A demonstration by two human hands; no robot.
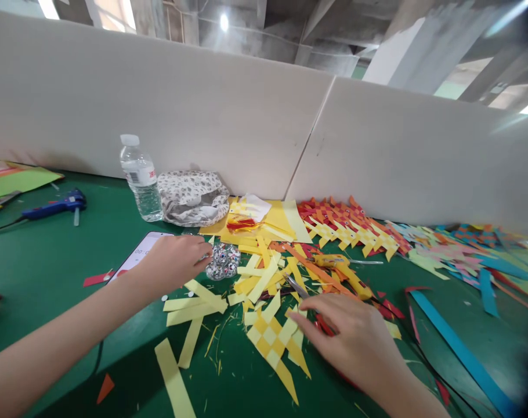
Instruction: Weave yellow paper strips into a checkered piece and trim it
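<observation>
My left hand (177, 256) is over the phone's edge, fingers curled together at a clear container of googly eyes (223, 261). Whatever its fingertips pinch, if anything, is hidden. My right hand (355, 334) hovers low over the table with thumb and forefinger slightly apart, just right of a woven yellow paper fish (270, 339). Beneath that hand lie scissors (295, 285) with red handles, partly covered. Loose pale yellow paper strips (194, 307) lie between the hands, and a pile of yellow and orange strips (264, 276) sits behind the fish.
A yellow glue gun (344, 273) lies behind my right hand, its cord running right. Behind my left hand are a phone (144, 247), water bottle (140, 180) and patterned cloth pouch (193, 197). Finished woven fish (346, 223) line the white partition (203, 116). A blue glue gun (55, 206) lies left.
</observation>
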